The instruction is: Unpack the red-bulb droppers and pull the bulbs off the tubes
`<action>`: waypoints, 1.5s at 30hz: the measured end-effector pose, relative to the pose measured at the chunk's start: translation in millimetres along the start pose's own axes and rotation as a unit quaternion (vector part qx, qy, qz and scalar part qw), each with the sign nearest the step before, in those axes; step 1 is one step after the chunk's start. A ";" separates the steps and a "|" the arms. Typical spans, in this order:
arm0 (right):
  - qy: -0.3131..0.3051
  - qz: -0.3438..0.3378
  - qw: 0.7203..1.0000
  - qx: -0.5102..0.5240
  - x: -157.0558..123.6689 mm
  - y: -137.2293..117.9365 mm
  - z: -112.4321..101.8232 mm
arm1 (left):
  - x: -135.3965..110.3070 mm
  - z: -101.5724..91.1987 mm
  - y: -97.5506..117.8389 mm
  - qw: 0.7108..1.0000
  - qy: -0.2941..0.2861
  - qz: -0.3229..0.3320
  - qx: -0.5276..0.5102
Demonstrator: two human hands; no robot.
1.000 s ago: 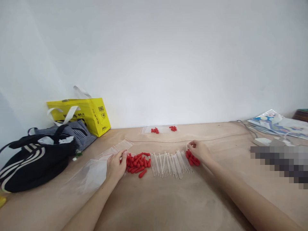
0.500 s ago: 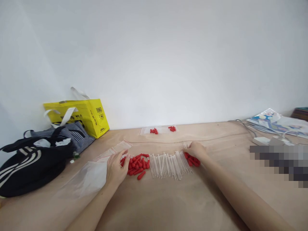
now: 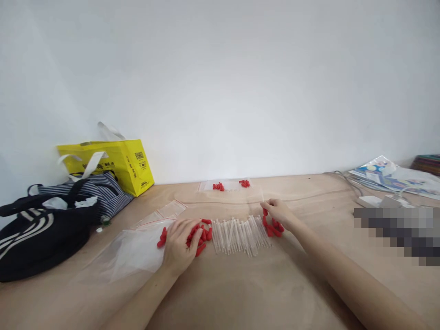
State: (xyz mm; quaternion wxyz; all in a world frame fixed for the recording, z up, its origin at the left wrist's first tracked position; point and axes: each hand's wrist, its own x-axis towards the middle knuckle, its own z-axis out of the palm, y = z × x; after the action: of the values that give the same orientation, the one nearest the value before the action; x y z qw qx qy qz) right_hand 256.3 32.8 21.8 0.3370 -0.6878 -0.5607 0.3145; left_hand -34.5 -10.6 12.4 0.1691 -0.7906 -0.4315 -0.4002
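Observation:
My left hand (image 3: pixel 180 240) rests over a pile of red rubber dropper bulbs (image 3: pixel 205 233). Its thumb and fingers are apart, with bulbs showing between them; the palm hides part of the pile. To the right of the pile lies a row of clear dropper tubes (image 3: pixel 240 236), side by side. Beyond the row's right end, my right hand (image 3: pixel 275 211) pinches a red rubber bulb at its fingertips. Something thin and clear seems to rise from there, too faint to be sure. Just below that hand sits a smaller group of red bulbs (image 3: pixel 273 228).
Clear zip bags (image 3: pixel 137 247) lie left of the pile. Near the wall is another clear bag (image 3: pixel 233 185) with red bulbs and tubes. A yellow bag (image 3: pixel 140 169), a striped bag (image 3: pixel 112 195) and a black bag (image 3: pixel 44 243) stand left. White plugs (image 3: pixel 392 201) and printed packets (image 3: pixel 395 176) sit right.
My left hand has moved right, further over the pile, uncovering a few bulbs on its left. My right hand has shifted slightly, and a red bulb now shows at its fingertips.

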 end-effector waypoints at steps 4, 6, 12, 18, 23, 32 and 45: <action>-0.032 -0.071 0.992 0.099 -42.6 1.3 22.6 | -4.8 6.2 24.0 0.996 -0.062 0.049 -0.048; -0.106 -0.133 0.952 0.253 -62.6 3.7 34.3 | -6.8 9.6 37.7 0.989 -0.097 0.077 -0.074; -0.206 -0.147 0.889 0.380 -81.8 3.3 52.2 | -6.5 17.0 67.4 0.981 -0.124 0.082 -0.126; -0.131 -0.185 0.931 0.286 -73.8 12.1 44.2 | -2.6 15.1 62.5 0.989 -0.077 0.084 -0.094; 0.006 -0.430 0.903 -0.014 -79.8 18.4 35.7 | -3.8 15.5 60.4 0.989 -0.069 0.099 -0.084; 0.140 -0.577 0.772 -0.227 -78.4 17.7 54.6 | -6.0 21.0 62.8 0.984 -0.092 0.134 -0.074; 0.167 -0.592 0.760 -0.208 -83.9 18.1 50.8 | -12.0 22.1 59.6 0.984 -0.080 0.153 -0.036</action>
State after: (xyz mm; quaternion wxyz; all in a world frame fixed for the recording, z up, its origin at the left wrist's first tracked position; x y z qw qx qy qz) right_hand 210.6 -46.7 -17.6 0.3933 -0.3133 -0.8427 -0.1923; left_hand 21.2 -37.7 -6.1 0.1648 -0.8823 -0.3032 -0.3202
